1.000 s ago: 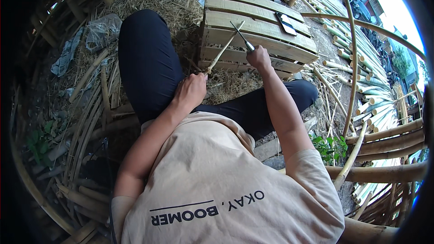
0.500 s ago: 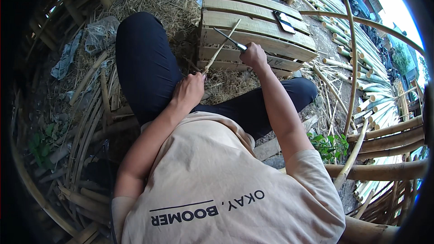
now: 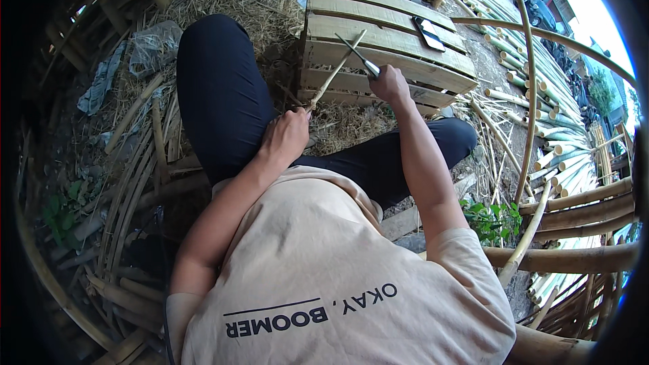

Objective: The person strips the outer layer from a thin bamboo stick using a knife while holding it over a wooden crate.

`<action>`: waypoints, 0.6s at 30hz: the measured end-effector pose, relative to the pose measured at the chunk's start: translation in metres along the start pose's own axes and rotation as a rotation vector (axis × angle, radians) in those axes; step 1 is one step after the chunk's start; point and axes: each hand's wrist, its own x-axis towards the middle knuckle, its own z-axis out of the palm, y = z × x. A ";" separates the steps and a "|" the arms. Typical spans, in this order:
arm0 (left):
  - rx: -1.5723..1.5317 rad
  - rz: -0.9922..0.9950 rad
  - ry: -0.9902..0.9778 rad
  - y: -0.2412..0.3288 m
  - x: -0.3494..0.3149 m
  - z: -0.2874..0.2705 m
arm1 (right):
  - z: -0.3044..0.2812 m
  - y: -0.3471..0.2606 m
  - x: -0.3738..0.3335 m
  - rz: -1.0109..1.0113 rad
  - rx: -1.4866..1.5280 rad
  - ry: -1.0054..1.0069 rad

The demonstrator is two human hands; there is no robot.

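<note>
My left hand (image 3: 287, 136) grips the near end of a thin bamboo stick (image 3: 336, 72), which slants up and away over a slatted wooden pallet (image 3: 405, 44). My right hand (image 3: 390, 84) holds a knife (image 3: 358, 56) by its handle. The blade lies across the stick near its far end. I sit with dark trousers, my left knee (image 3: 213, 61) raised beside the pallet.
A small dark flat object (image 3: 428, 33) lies on the pallet's far right. Straw and shavings (image 3: 250, 0) cover the ground. Bent bamboo strips (image 3: 128, 182) pile at the left, and long bamboo poles (image 3: 568, 155) and a curved strip (image 3: 529, 81) lie to the right.
The knife has slid along the stick between frames while my left hand kept its grip. The stick's angle shifted slightly.
</note>
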 end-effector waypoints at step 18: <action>0.078 0.041 0.035 -0.004 -0.004 0.009 | -0.030 0.016 0.011 0.100 -0.112 0.062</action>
